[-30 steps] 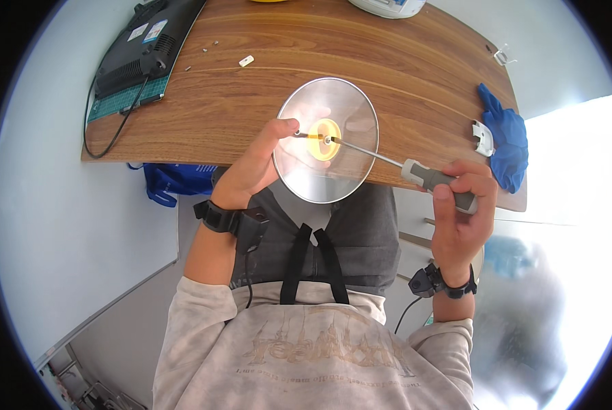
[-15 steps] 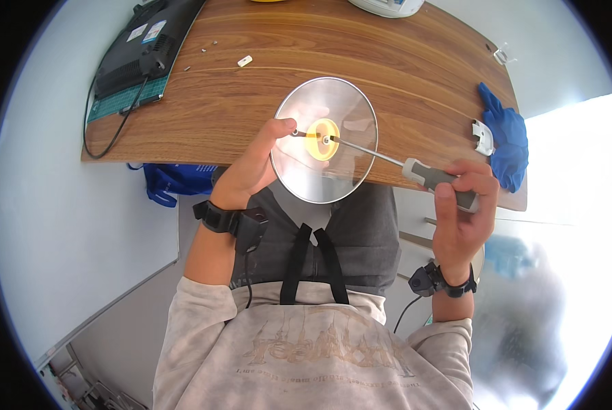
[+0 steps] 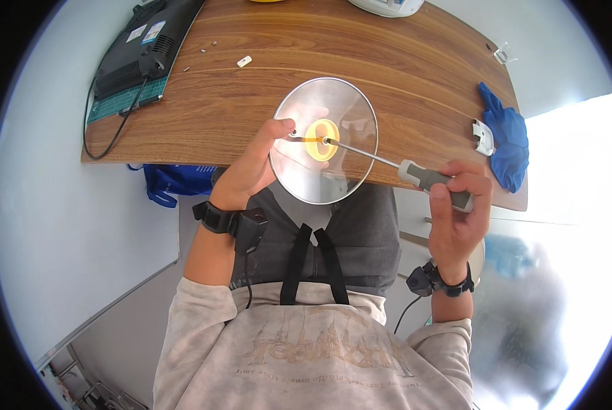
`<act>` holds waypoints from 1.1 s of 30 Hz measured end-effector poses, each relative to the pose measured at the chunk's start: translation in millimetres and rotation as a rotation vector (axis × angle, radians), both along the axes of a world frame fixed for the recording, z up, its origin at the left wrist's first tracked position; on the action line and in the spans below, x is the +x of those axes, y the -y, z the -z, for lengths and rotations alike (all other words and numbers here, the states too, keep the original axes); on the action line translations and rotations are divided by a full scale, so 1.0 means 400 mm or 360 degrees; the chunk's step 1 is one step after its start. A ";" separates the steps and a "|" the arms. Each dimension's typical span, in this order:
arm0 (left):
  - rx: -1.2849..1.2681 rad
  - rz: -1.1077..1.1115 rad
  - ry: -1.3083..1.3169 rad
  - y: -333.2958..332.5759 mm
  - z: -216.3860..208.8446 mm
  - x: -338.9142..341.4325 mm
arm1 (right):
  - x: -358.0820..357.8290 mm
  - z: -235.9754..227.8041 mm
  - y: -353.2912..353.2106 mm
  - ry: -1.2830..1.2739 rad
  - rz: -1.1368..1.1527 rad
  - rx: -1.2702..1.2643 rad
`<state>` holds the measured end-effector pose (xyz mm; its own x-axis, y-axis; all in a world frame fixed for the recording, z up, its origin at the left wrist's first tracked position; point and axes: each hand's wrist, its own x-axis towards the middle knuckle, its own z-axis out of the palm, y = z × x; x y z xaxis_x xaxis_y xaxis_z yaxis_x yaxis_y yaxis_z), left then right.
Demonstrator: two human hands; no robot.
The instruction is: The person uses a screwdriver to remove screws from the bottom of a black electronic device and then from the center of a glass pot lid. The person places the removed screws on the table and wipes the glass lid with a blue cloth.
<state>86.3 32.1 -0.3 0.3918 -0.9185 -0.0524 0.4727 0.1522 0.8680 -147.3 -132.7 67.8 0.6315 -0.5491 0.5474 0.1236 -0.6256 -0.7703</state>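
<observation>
My left hand [image 3: 259, 152] grips a round glass lid [image 3: 350, 109] with a metal rim at its left edge. The thumb lies on the near face, and the other fingers show blurred through the glass behind it. A yellow ring-shaped part [image 3: 312, 151], likely the lid's knob, sits at the centre around a small screw. In my right hand [image 3: 460, 212] is a screwdriver [image 3: 425, 179], the fingers closed round its grey handle. Its shaft slants up to the left across the lid, with the tip at or touching the central screw.
The wooden table [image 3: 285, 34] lies beyond the lid. A black device [image 3: 132, 58] rests on a green mat [image 3: 108, 106] at the left. A small white piece [image 3: 244, 61] lies farther back. A white curved part [image 3: 483, 138] and a blue cloth [image 3: 507, 140] are at the right.
The screwdriver and my right hand have shifted slightly left. The lid stays nearly in place in my left hand, and the tip remains by the central screw.
</observation>
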 end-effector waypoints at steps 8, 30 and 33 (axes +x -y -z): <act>-0.0019 -0.0005 0.0020 0.000 0.003 0.002 | 0.007 -0.007 -0.001 -0.0027 0.0091 -0.0244; -0.0001 -0.0069 -0.0195 -0.002 -0.011 -0.001 | 0.033 -0.119 -0.036 -0.0550 0.0163 -0.0452; 0.0060 -0.0038 -0.0039 -0.004 -0.006 0.006 | 0.033 -0.128 -0.026 -0.0514 0.0119 -0.0493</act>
